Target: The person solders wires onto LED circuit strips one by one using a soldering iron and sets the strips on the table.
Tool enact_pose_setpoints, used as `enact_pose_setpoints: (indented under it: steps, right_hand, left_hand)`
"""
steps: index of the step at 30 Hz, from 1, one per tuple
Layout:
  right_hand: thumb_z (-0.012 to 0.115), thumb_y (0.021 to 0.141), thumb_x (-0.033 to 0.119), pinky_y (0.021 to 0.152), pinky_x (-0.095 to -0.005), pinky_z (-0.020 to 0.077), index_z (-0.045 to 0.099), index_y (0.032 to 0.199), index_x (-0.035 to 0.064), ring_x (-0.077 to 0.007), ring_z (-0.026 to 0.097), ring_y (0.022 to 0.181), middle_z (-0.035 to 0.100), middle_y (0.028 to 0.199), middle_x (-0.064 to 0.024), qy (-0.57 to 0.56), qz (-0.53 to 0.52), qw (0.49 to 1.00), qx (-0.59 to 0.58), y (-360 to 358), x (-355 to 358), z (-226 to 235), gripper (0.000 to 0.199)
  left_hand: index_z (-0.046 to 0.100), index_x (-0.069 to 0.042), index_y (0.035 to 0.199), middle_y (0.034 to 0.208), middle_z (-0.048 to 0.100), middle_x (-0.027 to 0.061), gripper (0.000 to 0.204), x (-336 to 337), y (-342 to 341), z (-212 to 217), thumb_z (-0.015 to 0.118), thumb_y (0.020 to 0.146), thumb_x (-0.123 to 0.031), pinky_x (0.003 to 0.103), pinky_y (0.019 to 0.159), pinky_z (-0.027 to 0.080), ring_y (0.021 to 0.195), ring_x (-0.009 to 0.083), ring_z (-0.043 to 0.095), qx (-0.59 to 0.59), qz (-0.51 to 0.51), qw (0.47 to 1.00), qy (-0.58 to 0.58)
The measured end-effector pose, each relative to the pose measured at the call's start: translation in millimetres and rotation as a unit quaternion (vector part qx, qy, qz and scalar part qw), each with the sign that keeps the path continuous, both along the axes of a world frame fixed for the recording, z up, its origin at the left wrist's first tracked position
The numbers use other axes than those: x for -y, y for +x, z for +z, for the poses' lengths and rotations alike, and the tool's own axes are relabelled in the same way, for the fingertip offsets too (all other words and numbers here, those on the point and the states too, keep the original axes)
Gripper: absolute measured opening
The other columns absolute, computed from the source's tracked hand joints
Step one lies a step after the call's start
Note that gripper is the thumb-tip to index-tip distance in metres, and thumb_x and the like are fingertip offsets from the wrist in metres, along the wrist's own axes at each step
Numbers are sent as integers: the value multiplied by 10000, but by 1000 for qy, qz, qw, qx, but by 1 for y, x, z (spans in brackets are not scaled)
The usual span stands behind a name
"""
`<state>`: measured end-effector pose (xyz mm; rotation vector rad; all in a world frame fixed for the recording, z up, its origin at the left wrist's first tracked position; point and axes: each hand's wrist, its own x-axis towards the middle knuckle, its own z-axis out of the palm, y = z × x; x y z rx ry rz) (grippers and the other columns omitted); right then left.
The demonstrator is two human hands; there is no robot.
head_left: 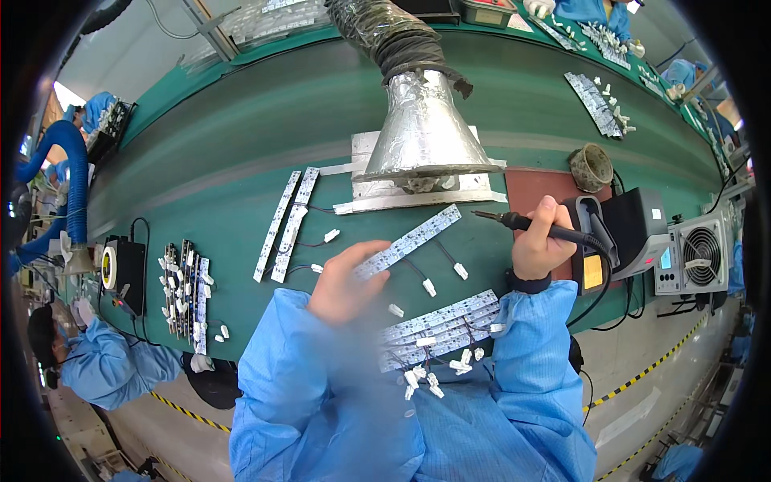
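Observation:
My left hand (347,283) is closed round the lower left end of a narrow white circuit board strip (422,234). Wires with small white connectors (460,271) trail from its near side. In my right hand (542,247) is a soldering iron (518,221), gripped like a pen. Its tip points left, just beyond the strip's far right end and apart from it. A stack of similar board strips (442,320) with wired connectors lies close to my body, near my right forearm. Two more strips (279,226) lie side by side left of my left hand.
A foil-covered fume extraction hood (426,128) stands beyond the held strip. At right are a round pot (590,167), a soldering station (638,233) and a fan unit (700,257). Further strips (202,305) lie at left, near a co-worker in blue (116,357).

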<state>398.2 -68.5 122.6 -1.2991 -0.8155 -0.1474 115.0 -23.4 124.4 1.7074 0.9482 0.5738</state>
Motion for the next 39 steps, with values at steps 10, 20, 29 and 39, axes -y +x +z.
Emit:
enact_pose_setpoints:
  steps: [10, 20, 29, 39]
  right_hand:
    - [588, 1038, 171, 533, -252, 336, 531, 668, 17, -68, 427, 585, 499, 619, 14, 1, -1, 998, -64, 1, 7, 8, 406]
    - [598, 1031, 151, 525, -248, 320, 525, 667, 17, -60, 413, 580, 483, 618, 21, 8, 28, 998, -48, -1, 5, 4, 395]
    - [600, 1028, 142, 495, -241, 306, 537, 661, 17, -49, 415, 543, 493, 588, 23, 14, 19, 1000, -18, 0, 2, 0, 393]
    - [599, 1030, 160, 494, -247, 319, 543, 663, 17, -50, 422, 546, 496, 586, 22, 8, 17, 1000, -22, 0, 2, 3, 398]
  left_hand:
    - [634, 53, 1289, 1152, 696, 115, 448, 23, -87, 23, 733, 856, -12, 313, 929, 517, 1057, 179, 661, 3, 138, 989, 55]
    - [634, 19, 1312, 1142, 697, 82, 373, -55, -142, -16, 677, 954, -78, 237, 804, 488, 900, 110, 612, 2, 278, 945, 170]
    - [674, -14, 1176, 1235, 652, 97, 261, -35, -129, 6, 676, 915, -12, 308, 904, 487, 1034, 176, 614, -88, 286, 886, 353]
    - [673, -68, 1229, 969, 654, 98, 442, 44, -18, 19, 768, 881, -322, 404, 805, 510, 889, 294, 648, -146, -175, 952, 202]
